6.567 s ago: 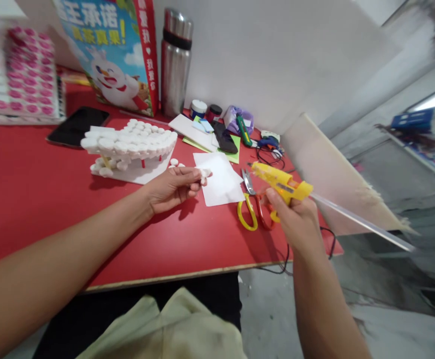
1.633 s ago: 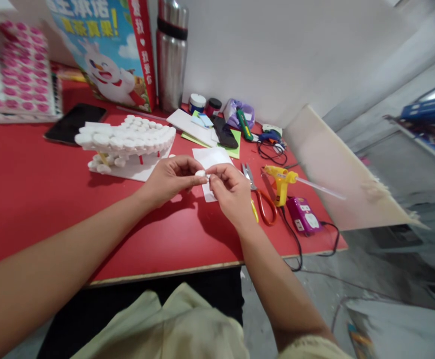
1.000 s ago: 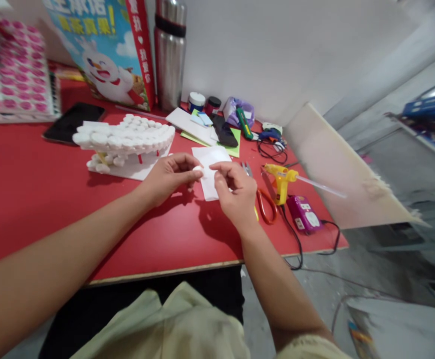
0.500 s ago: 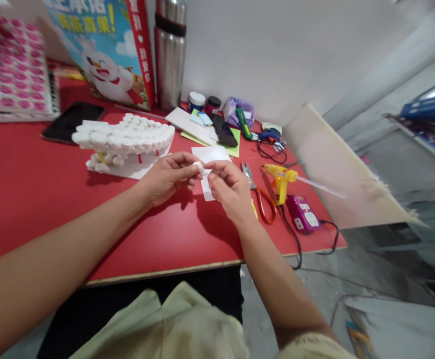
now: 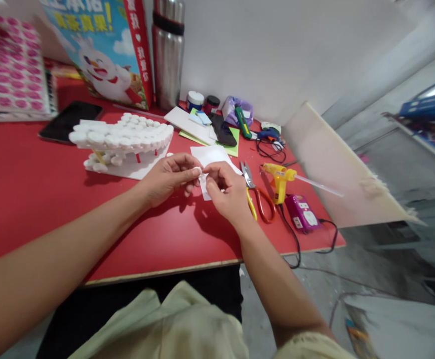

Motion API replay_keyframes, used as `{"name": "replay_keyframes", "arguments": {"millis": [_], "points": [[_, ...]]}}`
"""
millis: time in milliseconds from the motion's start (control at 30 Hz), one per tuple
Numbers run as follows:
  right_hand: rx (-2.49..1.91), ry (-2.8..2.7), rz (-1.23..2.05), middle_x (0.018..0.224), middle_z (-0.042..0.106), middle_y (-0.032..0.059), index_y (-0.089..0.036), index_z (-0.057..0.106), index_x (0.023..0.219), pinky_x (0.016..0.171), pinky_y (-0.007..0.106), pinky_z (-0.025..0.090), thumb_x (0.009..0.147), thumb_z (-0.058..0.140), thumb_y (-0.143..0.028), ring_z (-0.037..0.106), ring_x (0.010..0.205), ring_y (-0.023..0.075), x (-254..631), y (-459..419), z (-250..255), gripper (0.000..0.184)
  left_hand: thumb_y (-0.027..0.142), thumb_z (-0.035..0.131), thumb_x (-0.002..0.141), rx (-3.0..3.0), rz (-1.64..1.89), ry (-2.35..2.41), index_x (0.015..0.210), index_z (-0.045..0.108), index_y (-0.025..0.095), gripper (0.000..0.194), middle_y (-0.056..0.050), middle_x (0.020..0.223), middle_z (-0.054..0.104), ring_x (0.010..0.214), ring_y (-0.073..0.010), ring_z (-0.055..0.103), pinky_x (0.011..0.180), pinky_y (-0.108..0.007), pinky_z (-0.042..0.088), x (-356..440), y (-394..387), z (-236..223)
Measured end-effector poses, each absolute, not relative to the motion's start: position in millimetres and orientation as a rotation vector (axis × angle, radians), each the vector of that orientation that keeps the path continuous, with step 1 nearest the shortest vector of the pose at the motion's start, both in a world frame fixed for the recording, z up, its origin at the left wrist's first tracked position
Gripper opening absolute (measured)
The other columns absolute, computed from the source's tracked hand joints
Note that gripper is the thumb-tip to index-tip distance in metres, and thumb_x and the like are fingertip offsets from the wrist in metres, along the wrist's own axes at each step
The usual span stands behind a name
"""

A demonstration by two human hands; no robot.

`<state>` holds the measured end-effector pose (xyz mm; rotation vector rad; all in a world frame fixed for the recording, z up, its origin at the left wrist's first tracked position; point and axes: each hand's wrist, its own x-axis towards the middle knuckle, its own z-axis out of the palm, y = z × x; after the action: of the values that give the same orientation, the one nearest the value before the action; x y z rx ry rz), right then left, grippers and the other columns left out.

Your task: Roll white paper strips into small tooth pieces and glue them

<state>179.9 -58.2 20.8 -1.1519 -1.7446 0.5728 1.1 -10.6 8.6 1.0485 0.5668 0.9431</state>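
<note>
Above the red table, my left hand [image 5: 170,178] pinches a small white piece [image 5: 201,176] between thumb and fingers. The fingertips of my right hand [image 5: 228,192] close on the same piece from the other side; its exact kind is too small to tell. Under and behind my hands lies a white paper sheet [image 5: 208,153]. Left of them stands a white model [image 5: 122,137] built of rounded white pieces, raised on red posts over a white base. Red-and-yellow-handled pliers [image 5: 255,192] rest just right of my right hand.
A yellow glue gun [image 5: 280,179] and a purple power adapter [image 5: 303,213] with cables occupy the right side. At the back are a steel flask [image 5: 168,55], small jars [image 5: 195,100], a green cutter [image 5: 243,122] and a printed bag [image 5: 101,55]. A black phone [image 5: 70,121] lies behind the model.
My right hand has shifted slightly left and its fingers have closed in nearer to my left fingertips around the white piece. More of the pliers' yellow handle shows.
</note>
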Motion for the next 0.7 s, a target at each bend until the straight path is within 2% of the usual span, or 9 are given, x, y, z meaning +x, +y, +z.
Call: {"name": "replay_keyframes", "arguments": {"millis": [167, 333, 567, 700], "points": [[-1.106, -1.804, 0.506, 0.07, 0.052, -0.007, -0.022, 0.064, 0.1, 0.058, 0.024, 0.039, 0.085, 0.054, -0.009, 0.046, 0.056, 0.0091, 181.5, -57.7, 20.2, 0.022, 0.041, 0.096, 0.071, 1.047, 0.919, 0.588, 0.087, 0.069, 0.015, 0.04, 0.0, 0.061, 0.069, 0.045, -0.0092, 0.059, 0.042, -0.018, 0.05, 1.1, -11.2, 10.6], [-1.159, -1.839, 0.505, 0.072, 0.054, -0.0059, -0.023, 0.063, 0.099, 0.059, 0.025, 0.04, 0.087, 0.054, -0.011, 0.047, 0.057, 0.01, 181.3, -59.2, 21.0, 0.019, 0.042, 0.096, 0.071, 1.048, 0.887, 0.621, 0.083, 0.067, 0.016, 0.04, 0.001, 0.055, 0.064, 0.039, -0.0086, 0.052, 0.036, -0.017, 0.04, 0.0, -12.6, 13.4], [-1.182, -1.77, 0.46, 0.073, 0.054, -0.0063, -0.024, 0.062, 0.11, 0.06, 0.026, 0.04, 0.089, 0.057, -0.014, 0.046, 0.057, 0.0105, 180.5, -61.8, 21.6, 0.023, 0.041, 0.099, 0.063, 0.951, 0.909, 0.638, 0.079, 0.062, 0.018, 0.047, 0.005, 0.052, 0.056, 0.038, -0.0064, 0.044, 0.034, -0.016, 0.028, 1.7, -12.1, 16.0], [-1.158, -1.495, 0.671, 0.08, 0.062, -0.005, -0.023, 0.059, 0.103, 0.056, 0.024, 0.042, 0.09, 0.068, -0.024, 0.05, 0.056, 0.0081, 180.5, -58.5, 25.9, 0.016, 0.039, 0.101, 0.059, 0.908, 0.919, 0.632, 0.076, 0.059, 0.018, 0.05, 0.006, 0.05, 0.051, 0.038, -0.0048, 0.04, 0.035, -0.015, 0.023, 2.1, -10.8, 16.7]]}}
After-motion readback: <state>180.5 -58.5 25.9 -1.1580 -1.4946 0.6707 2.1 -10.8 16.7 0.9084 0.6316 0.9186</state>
